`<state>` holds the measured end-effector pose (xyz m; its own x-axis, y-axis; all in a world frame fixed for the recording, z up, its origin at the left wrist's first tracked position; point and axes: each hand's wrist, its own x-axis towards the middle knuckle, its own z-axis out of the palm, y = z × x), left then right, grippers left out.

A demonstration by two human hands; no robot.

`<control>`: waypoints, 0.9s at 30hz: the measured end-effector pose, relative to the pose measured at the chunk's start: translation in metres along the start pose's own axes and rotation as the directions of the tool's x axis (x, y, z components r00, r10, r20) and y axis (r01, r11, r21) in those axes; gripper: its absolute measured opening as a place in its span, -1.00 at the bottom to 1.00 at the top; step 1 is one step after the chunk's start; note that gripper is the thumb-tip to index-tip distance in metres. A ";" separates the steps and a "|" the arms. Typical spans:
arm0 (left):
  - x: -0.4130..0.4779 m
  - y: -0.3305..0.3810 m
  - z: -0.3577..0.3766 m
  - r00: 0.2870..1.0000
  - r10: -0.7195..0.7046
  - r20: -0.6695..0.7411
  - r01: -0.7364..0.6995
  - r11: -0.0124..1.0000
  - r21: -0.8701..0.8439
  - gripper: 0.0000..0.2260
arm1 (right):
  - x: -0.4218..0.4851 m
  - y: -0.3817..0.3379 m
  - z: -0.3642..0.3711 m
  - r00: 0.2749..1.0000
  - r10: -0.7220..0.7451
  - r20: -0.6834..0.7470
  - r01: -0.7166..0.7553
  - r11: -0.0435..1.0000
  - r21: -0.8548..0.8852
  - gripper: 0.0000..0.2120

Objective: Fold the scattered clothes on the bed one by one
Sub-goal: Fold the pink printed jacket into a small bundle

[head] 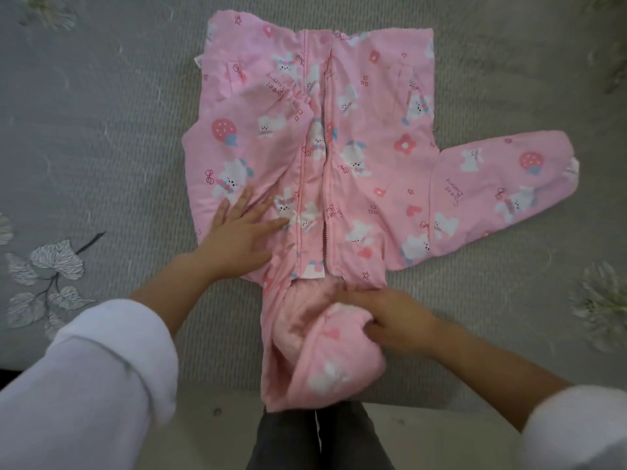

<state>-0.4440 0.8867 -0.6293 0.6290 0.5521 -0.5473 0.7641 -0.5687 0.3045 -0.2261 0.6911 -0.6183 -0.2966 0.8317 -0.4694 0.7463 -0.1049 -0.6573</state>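
Pink jacket [373,157] with a bunny print, spread front-up on a grey bedspread [118,147]. Its zipper [326,184] runs down the middle of the garment, straight away from the person, and is partly undone at the near end.

Left of the zipper, one sleeve [258,130] lies folded inward across the front panel, its gathered cuff just beside the zipper. Right of the zipper, the other sleeve [502,195] extends outward, flat on the bedspread and well apart from the zipper.

At the near end of the zipper, the fleece-lined hood [325,354] bunches up and hangs over the bed's edge above dark trousers [305,442].

The left hand [237,232] lies flat on the panel left of the zipper, fingers straight and spread, fingertips close to the zipper's edge. The right hand [390,317] is just below the zipper's near end, with fingers and thumb curled around the hood fabric.

White cuffs [101,385] cover both forearms. A leaf motif [51,266] is embroidered on the bedspread far left of the zipper.
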 end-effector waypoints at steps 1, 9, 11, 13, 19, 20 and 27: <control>0.002 0.001 -0.004 0.999 -0.022 0.029 0.025 0.994 -0.105 -0.43 | 0.004 -0.004 -0.010 0.997 0.063 -0.040 -0.056 0.984 0.168 -0.51; 0.004 0.017 -0.043 0.920 -0.383 0.082 0.105 0.040 -0.994 -0.64 | 0.063 -0.003 -0.110 0.667 0.687 -0.289 -0.208 0.544 0.813 -0.78; 0.004 0.021 -0.044 0.905 -0.423 0.049 0.053 -0.002 -0.999 -0.69 | 0.073 -0.003 -0.113 0.565 0.725 -0.394 -0.232 0.598 0.767 -0.66; 0.004 0.027 -0.043 0.904 -0.424 -0.050 -0.008 0.102 -0.995 -0.66 | 0.074 -0.008 -0.108 0.564 0.671 -0.482 -0.143 0.654 0.743 -0.60; 0.022 0.042 -0.038 0.940 -0.266 -0.213 -0.001 0.622 -0.783 -0.71 | 0.084 -0.017 -0.101 0.794 0.478 -0.374 -0.094 0.706 0.702 -0.68; 0.024 0.043 -0.042 0.936 -0.275 -0.218 -0.014 0.591 -0.807 -0.73 | 0.085 -0.018 -0.107 0.789 0.478 -0.385 -0.097 0.716 0.691 -0.74; 0.056 0.047 -0.087 0.868 -0.422 -0.260 -0.041 0.461 -0.887 -0.84 | 0.112 -0.005 -0.164 0.689 0.558 -0.462 -0.085 0.696 0.713 -0.49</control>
<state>-0.3605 0.9437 -0.5776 0.2608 0.8780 -0.4013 0.4531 0.2558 0.8540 -0.1652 0.8740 -0.5712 0.4873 0.7667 -0.4179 0.1191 -0.5325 -0.8380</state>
